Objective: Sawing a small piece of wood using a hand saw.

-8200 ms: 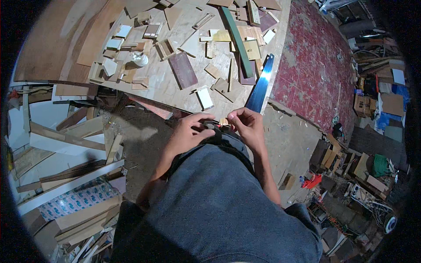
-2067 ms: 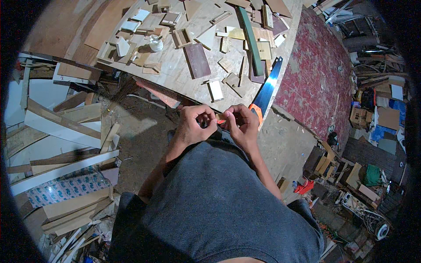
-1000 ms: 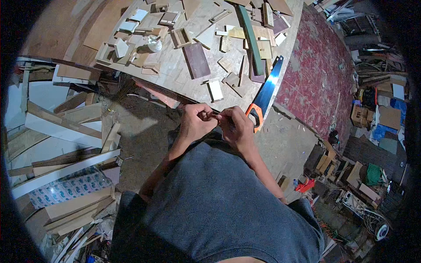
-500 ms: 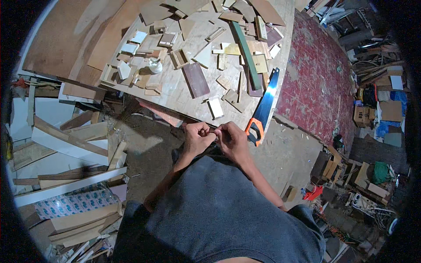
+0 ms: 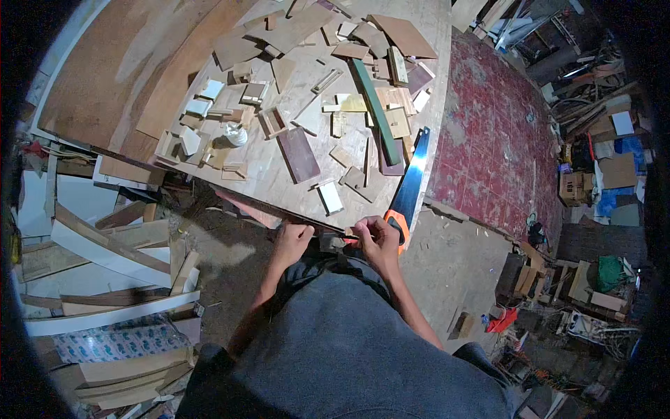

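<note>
Both my hands are close to the table's (image 5: 265, 157) near edge, in front of my dark shirt. My left hand (image 5: 290, 244) has its fingers curled in; whatever may be inside them is hidden. Thumb and fingertips of my right hand (image 5: 379, 243) are pinched on a small, thin, dark piece too small to name. Right beside that hand lies a handsaw (image 5: 413, 178) with a blue-tinted blade and an orange and black handle, on the table's right corner. A small white-faced block (image 5: 330, 198) rests just beyond my hands.
A dark green strip (image 5: 375, 112), a purplish-brown board (image 5: 299, 155), a white tub (image 5: 235, 134) and several wood offcuts cover the table. Boards (image 5: 112, 241) are heaped on the floor at left. Red flooring (image 5: 481, 140) lies to the right, with boxes (image 5: 576, 187) and clutter farther out.
My hands have moved apart, the left one going left and both slightly lower in the picture. The view has shifted, so the table's things appear farther left.
</note>
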The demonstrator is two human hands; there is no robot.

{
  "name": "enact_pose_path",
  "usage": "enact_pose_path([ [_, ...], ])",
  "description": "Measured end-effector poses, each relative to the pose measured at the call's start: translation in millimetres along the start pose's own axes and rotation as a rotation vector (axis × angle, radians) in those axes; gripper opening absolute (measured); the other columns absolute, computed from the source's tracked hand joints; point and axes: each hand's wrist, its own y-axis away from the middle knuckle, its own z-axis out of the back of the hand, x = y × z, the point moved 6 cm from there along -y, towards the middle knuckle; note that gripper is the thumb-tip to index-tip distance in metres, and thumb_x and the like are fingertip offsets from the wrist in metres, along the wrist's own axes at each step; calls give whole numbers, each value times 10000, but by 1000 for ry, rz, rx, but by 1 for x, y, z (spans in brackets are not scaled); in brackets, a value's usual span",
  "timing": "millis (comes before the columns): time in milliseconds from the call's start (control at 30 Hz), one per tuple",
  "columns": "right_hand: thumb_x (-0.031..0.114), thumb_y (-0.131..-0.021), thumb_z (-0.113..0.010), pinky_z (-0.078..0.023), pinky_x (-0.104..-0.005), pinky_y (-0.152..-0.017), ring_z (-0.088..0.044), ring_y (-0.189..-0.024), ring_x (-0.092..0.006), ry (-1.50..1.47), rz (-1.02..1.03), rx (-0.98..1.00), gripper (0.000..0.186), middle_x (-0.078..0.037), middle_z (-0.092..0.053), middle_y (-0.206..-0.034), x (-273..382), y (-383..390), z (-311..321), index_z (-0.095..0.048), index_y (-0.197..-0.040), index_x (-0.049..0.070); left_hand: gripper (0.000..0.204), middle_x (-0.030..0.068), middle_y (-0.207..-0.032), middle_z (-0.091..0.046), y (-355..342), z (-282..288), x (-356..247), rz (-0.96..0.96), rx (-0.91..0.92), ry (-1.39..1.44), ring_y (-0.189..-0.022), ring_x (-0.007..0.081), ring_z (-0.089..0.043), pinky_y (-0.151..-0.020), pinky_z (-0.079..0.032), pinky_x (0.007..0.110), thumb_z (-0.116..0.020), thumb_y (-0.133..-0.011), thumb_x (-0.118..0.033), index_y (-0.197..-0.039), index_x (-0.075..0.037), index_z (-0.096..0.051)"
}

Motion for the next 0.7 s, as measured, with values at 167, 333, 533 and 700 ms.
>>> enact_pose_path([
  [167,99,-954,-681,-493,-242,-634,-628,-688,-83,163,-86,115,139,-51,-699,-768,-15,-9,20,-692,-928,-37,277,124,-929,-758,21,-15,-2,514,249,187,-747,141,-724,-596,-596,299,-620,-966,-48,-1224,-61,-720],
  [333,105,-953,-678,-494,-248,-613,-628,-661,-82,92,-93,168,146,-42,-696,-753,-20,-18,40,-703,-930,-38,277,132,-987,-760,3,-44,-61,357,304,343,-795,157,-729,-646,-629,300,-667,-958,-79,-1212,31,-696],
  [533,91,-957,-676,-494,-241,-605,-619,-658,-68,-46,-93,225,129,-27,-688,-748,-9,-20,71,-704,-945,-34,191,96,-892,-751,-11,-84,-118,269,261,483,-766,123,-718,-594,-618,267,-726,-920,-76,-1069,44,-733],
  [700,88,-949,-699,-486,-238,-580,-609,-636,-64,-116,11,213,109,-29,-684,-741,-15,-23,103,-707,-940,-21,136,103,-871,-730,-17,-118,-134,233,215,468,-764,127,-714,-589,-623,272,-753,-894,-52,-971,46,-697],
])
